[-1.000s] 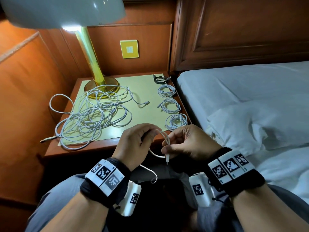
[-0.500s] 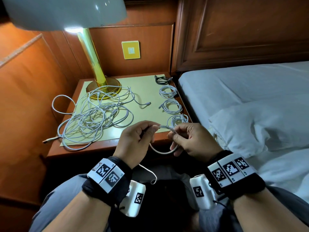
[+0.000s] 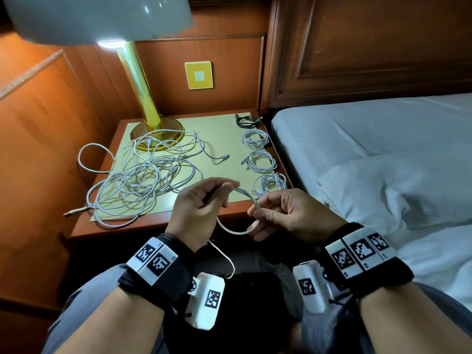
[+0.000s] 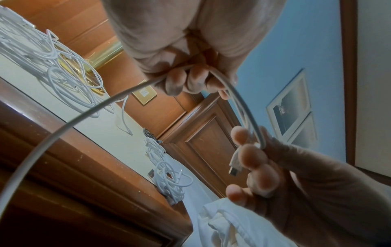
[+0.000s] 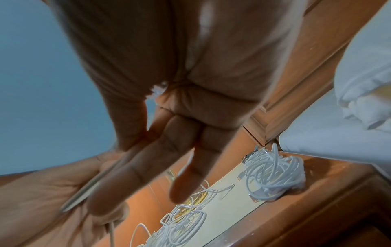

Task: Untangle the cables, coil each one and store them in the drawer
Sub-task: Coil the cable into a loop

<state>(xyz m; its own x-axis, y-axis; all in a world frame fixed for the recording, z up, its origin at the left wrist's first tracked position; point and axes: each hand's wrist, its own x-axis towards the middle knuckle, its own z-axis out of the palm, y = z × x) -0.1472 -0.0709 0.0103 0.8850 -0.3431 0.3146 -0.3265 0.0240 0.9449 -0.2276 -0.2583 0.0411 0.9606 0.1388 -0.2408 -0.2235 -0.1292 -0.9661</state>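
Both hands hold one white cable (image 3: 245, 198) in front of the nightstand. My left hand (image 3: 201, 200) grips it with curled fingers, and the cable (image 4: 243, 107) arcs from there to my right hand (image 3: 278, 213). The right hand pinches a loop of it, with the plug (image 4: 234, 165) at its fingertips (image 4: 251, 155). The cable's tail (image 3: 224, 259) hangs down toward my lap. A tangled heap of white cables (image 3: 138, 175) lies on the left of the nightstand top. Three coiled white cables (image 3: 263, 162) and a dark coiled one (image 3: 246, 121) lie along its right edge. No drawer is visible.
A brass lamp (image 3: 145, 103) with a white shade stands at the back left of the nightstand (image 3: 158, 223). One cable loop (image 3: 89, 159) hangs over the left edge. A bed with white sheets and a pillow (image 3: 383, 195) lies to the right. Wood panelling surrounds.
The hands have drawn slightly apart and the cable between them now forms a wider loop. The plug that hung below the right hand is now held in its fingers.
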